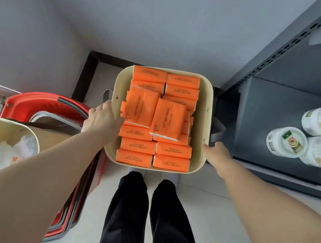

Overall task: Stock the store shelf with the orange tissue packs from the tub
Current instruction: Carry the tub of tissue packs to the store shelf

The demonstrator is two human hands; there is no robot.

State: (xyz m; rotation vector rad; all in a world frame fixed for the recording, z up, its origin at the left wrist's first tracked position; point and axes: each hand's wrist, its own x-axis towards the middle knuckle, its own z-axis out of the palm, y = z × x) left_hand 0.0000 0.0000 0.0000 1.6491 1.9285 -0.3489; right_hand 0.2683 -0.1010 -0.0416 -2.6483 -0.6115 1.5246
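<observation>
Both hands grip the cream tub [205,107] by its rims (left hand [101,120], right hand [217,152]); orange tissue packs [137,145] fill it; grey shelf [279,121] just beside.

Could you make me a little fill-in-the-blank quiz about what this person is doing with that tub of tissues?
1. The packs in the cream tub are coloured ____.
2. The left hand and right hand rest on opposite ____ of the tub.
3. The white lidded containers stand on the grey ____ to the right.
4. Left of the tub lies a shopping basket coloured ____.

Missing words: orange; sides; shelf; red
</observation>
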